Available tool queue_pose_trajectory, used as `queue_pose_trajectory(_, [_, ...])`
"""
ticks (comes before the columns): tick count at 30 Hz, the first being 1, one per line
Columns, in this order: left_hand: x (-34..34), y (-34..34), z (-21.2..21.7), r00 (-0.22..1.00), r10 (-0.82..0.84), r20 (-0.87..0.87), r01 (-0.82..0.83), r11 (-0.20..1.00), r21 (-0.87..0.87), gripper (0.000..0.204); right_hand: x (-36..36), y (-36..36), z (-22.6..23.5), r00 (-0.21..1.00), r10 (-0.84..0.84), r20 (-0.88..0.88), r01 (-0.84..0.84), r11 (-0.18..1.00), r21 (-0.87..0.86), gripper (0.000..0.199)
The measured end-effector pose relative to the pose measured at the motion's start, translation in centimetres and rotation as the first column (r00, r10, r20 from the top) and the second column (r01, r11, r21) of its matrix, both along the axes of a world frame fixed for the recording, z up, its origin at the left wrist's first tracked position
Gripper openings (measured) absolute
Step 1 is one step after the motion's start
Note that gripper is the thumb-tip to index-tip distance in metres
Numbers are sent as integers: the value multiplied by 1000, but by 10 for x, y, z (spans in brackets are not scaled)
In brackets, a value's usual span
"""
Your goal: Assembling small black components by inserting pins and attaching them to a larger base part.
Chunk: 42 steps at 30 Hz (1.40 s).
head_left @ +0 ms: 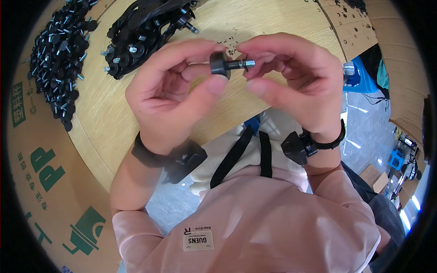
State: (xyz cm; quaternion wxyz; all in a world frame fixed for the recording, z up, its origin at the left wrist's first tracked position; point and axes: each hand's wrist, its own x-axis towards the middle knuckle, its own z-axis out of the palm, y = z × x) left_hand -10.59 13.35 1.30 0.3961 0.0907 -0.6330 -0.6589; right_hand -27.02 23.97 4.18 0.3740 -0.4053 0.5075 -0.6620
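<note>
Pinching a black, round, plastic-looking knob [219, 65] with silver metal stud [250, 63]: left hand [159, 98].
Right hand [312, 86], three o'clock, thumb and forefinger parted; a slackened left pinch could drop it.

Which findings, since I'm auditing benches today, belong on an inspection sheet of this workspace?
Surface: light wooden table.
Job's things: black knob with a threaded bolt; a heap of similar pieces at left; more lie amid black plastic.
Clutter: small dark bits scattered beyond the fingertips.
Hands: left hand pinches the knob; right hand is at the bolt, contact unclear.
Cables: thin dark cord at right.
Surroundings: printed cardboard at left, blue stool at right.
</note>
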Motion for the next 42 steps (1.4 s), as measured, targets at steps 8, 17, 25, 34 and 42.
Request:
queue_pose_trajectory(8, [-2,0,4,999,16,52,-8,990,-141,30,-3,4,4,922,79,-378,-4,981,196,12])
queue_pose_trajectory(17, [-5,-6,5,994,-23,108,74,863,-500,29,-7,5,-13,966,46,-254,3,982,190,10])
queue_pose_trajectory(25, [0,-5,-1,997,-75,12,75,955,-288,32,-5,8,-4,917,163,364,-273,922,275,18])
queue_pose_trajectory(34, [-2,1,4,994,32,100,-24,997,-79,33,-1,11,-5,909,107,403,-136,990,45,16])
queue_pose_trajectory(42, [1,2,3,991,6,132,-17,997,80,32,-7,-3,-20,971,-25,-236,-10,989,-146,15])
